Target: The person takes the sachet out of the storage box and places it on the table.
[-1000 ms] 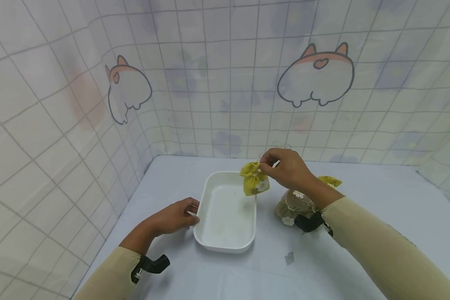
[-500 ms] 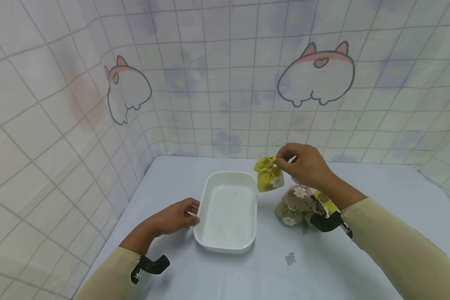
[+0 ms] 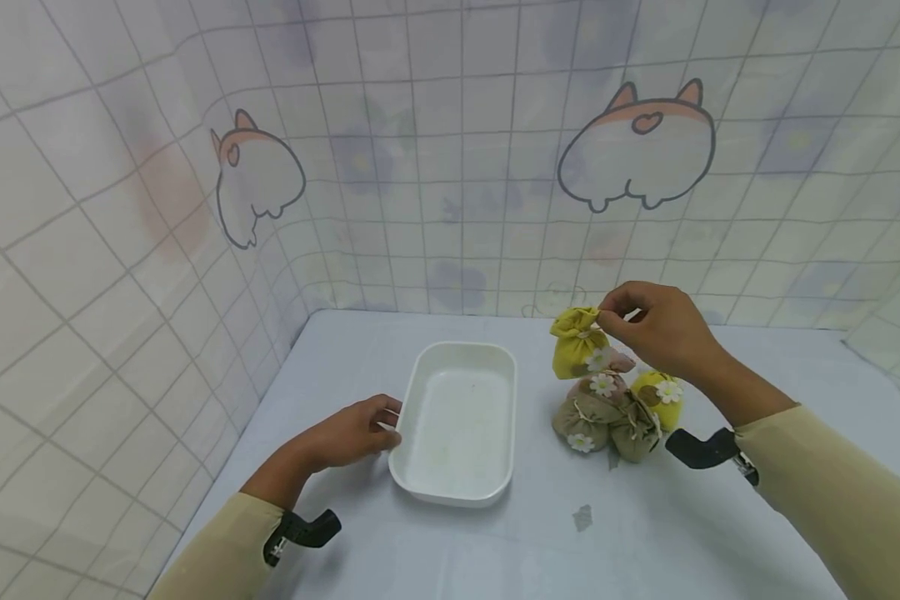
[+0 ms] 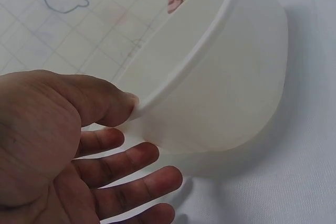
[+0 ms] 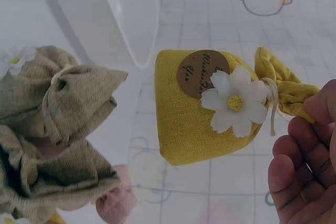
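My right hand (image 3: 663,325) pinches the gathered neck of a yellow drawstring pouch (image 3: 574,354), holding it in the air above a small pile of pouches. In the right wrist view this yellow pouch (image 5: 194,124) bears a white cloth flower and a round brown label. My left hand (image 3: 352,432) is at the left side of a white rectangular tray (image 3: 452,502). In the left wrist view its thumb (image 4: 113,103) touches the tray's rim, while the other fingers spread loosely outside the wall. Nothing lies in the tray.
The pile right of the tray has brown pouches (image 3: 633,429), a pinkish one partly hidden, and another yellow pouch (image 3: 648,392) with a flower. A small grey patch (image 3: 582,517) marks the white tablecloth (image 3: 495,558). A patterned curtain (image 3: 450,183) hangs behind.
My right hand has carried the yellow pouch rightward from the tray's right rim to above the pile, uncovering more of the pile. My left hand and the tray stay in place.
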`<action>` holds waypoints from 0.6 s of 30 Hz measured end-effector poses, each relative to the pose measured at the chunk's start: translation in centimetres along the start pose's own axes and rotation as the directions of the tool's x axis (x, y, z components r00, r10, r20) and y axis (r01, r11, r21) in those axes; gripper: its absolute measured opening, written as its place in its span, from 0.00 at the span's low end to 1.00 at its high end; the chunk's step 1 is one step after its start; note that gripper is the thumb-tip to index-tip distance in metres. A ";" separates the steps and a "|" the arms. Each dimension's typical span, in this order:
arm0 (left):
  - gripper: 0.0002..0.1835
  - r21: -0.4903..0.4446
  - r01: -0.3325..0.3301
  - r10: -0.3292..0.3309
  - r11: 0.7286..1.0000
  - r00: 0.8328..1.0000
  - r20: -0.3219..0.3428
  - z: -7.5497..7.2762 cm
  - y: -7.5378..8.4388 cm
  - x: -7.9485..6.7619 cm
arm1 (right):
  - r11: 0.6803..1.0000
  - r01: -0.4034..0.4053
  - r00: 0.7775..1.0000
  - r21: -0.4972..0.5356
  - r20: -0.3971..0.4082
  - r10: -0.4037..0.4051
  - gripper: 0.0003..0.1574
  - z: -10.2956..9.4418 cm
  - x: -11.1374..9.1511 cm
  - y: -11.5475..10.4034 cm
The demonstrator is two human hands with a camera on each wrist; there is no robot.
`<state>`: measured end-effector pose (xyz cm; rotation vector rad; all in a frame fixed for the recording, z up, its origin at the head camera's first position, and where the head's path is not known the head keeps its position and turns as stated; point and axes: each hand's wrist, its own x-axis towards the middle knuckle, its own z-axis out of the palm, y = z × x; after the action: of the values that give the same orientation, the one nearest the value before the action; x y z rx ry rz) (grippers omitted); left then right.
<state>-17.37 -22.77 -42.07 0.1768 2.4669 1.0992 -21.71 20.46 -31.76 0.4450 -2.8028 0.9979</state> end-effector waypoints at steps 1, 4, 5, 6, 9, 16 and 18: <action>0.23 0.002 0.001 -0.001 1.000 1.000 0.000 0.0 0.0 0.0 | 1.000 -0.006 1.000 -0.006 -0.004 0.006 0.14 -0.2 -0.1 0.2; 0.23 0.003 0.001 -0.001 1.000 1.000 0.001 0.0 -0.1 0.1 | 0.999 -0.031 0.999 -0.012 -0.010 0.031 0.15 -0.9 -0.6 0.5; 0.23 0.004 0.000 0.000 1.000 1.000 0.002 0.0 -0.2 0.1 | 0.999 -0.043 0.999 -0.010 -0.011 0.042 0.16 -1.1 -0.7 0.7; 0.23 0.003 0.001 -0.001 1.000 1.000 0.004 0.0 -0.2 0.2 | 0.999 -0.053 0.999 -0.013 -0.012 0.053 0.16 -1.2 -0.8 0.8; 0.23 -0.001 0.004 -0.004 1.000 1.000 0.006 0.0 -0.3 0.2 | 0.996 -0.085 0.996 -0.012 -0.014 0.084 0.17 -1.6 -1.2 1.4; 0.23 -0.007 0.003 -0.003 1.000 1.000 0.005 0.0 -0.1 0.1 | 0.994 -0.102 0.993 -0.043 -0.058 0.100 0.17 -2.5 -2.3 2.8; 0.23 -0.010 0.001 -0.001 1.000 1.000 0.006 0.0 -0.1 0.1 | 0.993 -0.109 0.992 -0.051 -0.069 0.105 0.17 -2.8 -2.6 3.0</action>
<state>-17.45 -22.79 -42.20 0.1758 2.4559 1.1093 -20.09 25.07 -32.00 0.2526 -2.8120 0.9343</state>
